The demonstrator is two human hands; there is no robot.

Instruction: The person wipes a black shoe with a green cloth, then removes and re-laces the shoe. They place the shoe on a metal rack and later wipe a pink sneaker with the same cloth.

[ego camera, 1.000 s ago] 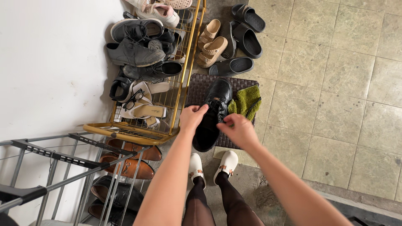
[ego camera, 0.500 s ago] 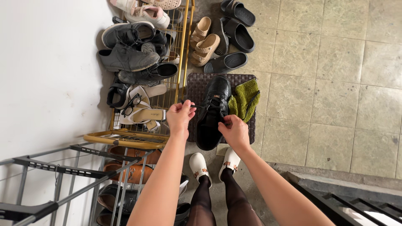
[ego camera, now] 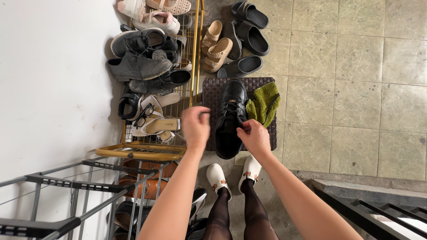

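Note:
A black lace-up shoe (ego camera: 230,116) stands on a dark woven mat (ego camera: 213,89), toe pointing away from me. My left hand (ego camera: 195,125) is raised left of the shoe, pinching a black lace end pulled out sideways. My right hand (ego camera: 254,136) rests at the shoe's right side near its opening, fingers closed on the other lace. A green cloth (ego camera: 265,104) lies on the mat just right of the shoe.
A gold wire shoe rack (ego camera: 192,71) full of sneakers and sandals stands at the left by a white wall. Black and beige slides (ego camera: 240,42) lie beyond the mat. A grey metal rack (ego camera: 66,182) is near left. My white shoes (ego camera: 233,175) stand below.
My left hand has pulled a lace out to the left, away from the shoe. My right hand has drawn closer to the shoe's opening. The view shifted slightly.

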